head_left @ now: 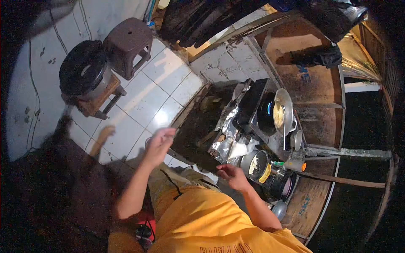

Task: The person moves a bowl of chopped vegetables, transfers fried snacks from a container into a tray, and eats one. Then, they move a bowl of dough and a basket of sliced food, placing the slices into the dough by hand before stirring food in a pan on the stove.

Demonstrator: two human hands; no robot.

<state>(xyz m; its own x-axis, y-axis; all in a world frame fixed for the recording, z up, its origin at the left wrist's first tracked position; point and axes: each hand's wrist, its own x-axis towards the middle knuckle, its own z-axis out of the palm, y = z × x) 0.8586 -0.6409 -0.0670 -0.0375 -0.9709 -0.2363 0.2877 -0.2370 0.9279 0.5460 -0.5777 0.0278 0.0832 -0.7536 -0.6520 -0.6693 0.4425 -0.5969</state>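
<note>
My left hand (159, 146) is raised over the tiled floor, its fingers loosely bent and nothing visible in them. My right hand (233, 177) hovers beside a metal pot (245, 162), fingers slightly curled and apart, with no object showing in it. White pieces (254, 165) lie inside that pot, and a yellow packet (265, 173) is at its rim. Farther off, a wok (289, 105) holding yellowish liquid sits over a blue flame (269, 109) on a stove. A long-handled utensil (284, 139) rests against the wok.
Crumpled foil (230, 118) lines the stove's near side. An orange-capped bottle (295, 165) and a dark pan (288, 185) stand to the right of the pot. On the tiled floor (141, 101) are a brown plastic stool (128, 40) and a black-lidded container (84, 69) on a wooden stool (103, 95).
</note>
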